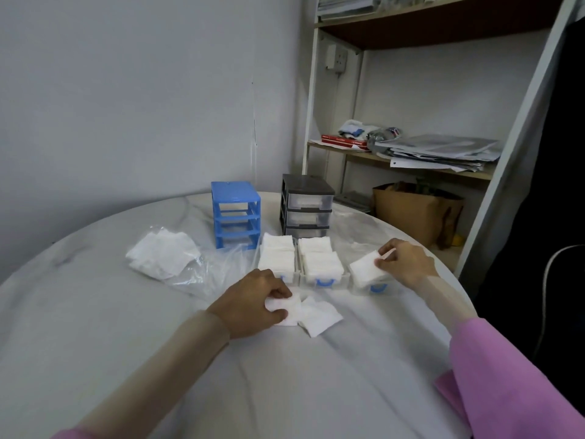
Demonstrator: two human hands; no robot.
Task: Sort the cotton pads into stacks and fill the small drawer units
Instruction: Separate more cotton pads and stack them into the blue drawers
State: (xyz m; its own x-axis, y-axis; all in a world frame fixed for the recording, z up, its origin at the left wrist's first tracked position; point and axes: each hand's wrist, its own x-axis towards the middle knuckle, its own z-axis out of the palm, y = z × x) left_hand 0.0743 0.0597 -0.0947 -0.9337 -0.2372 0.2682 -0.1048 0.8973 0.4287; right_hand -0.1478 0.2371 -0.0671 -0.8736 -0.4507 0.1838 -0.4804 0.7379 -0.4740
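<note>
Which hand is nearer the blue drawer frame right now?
Left. The left hand grips cotton pads on the table, in front of the blue drawer frame. The right hand is further right, at the rightmost drawer.

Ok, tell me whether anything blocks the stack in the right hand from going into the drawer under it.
Nothing visible does. The right hand holds a stack of pads directly over the rightmost clear drawer, which sits open-topped on the table beside two filled drawers. How full that drawer already is cannot be seen.
</note>
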